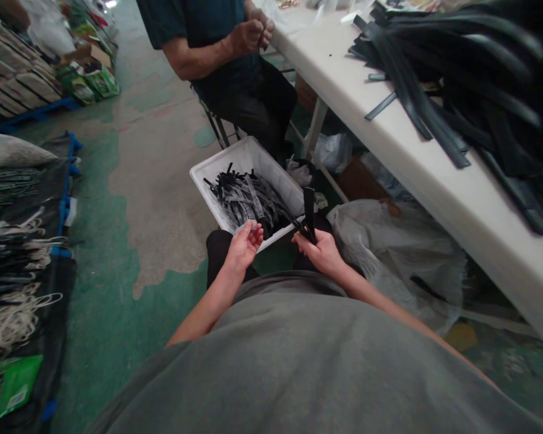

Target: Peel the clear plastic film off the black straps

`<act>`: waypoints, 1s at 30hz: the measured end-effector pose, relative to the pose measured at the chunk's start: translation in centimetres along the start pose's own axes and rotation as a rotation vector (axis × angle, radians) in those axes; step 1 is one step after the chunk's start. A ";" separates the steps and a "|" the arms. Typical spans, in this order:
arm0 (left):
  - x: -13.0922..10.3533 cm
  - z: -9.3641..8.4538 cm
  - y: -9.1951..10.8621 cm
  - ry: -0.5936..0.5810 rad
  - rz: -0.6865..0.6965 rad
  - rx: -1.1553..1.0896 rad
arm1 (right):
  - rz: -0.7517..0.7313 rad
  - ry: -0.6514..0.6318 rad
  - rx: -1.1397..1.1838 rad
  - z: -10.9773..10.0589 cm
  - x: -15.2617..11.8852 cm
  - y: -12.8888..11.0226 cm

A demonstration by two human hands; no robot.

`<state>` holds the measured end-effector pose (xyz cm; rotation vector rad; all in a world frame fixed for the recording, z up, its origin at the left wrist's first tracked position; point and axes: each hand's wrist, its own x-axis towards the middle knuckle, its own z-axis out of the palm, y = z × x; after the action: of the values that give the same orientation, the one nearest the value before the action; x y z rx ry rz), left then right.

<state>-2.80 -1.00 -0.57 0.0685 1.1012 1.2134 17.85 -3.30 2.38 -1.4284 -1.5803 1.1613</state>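
Note:
A white bin stands in front of my knees, with a heap of black and greyish strips inside. My right hand is closed round a few black strips beside the bin's right corner; one sticks upward and others slant toward the heap. Over the bin's near edge, my left hand has its fingers curled and pinched together, palm partly up. Something small and pale seems to show at its fingertips, too unclear to name.
A white table runs along the right, bearing a big pile of black strips. A seated person is beyond the bin. Plastic sacks lie under the table. Pallets with bundles line the left.

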 end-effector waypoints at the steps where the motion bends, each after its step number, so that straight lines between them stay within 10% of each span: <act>1: -0.1 0.0 0.1 -0.005 0.007 0.001 | -0.005 -0.051 -0.018 -0.2 0.0 -0.1; 10: -0.2 -0.2 0.1 -0.010 0.060 0.036 | 0.104 -0.309 -0.007 0.2 0.1 -1.1; 22: -0.5 -0.4 -0.1 -0.023 0.031 0.044 | 0.013 0.074 0.025 0.0 0.2 -0.4; 30: -0.5 -0.2 -0.3 -0.018 0.011 0.122 | -0.068 0.052 -0.273 -0.1 0.4 -0.5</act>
<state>-2.69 -1.61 -0.49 0.1790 1.1598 1.1526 17.68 -2.92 2.80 -1.5497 -1.7883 0.8865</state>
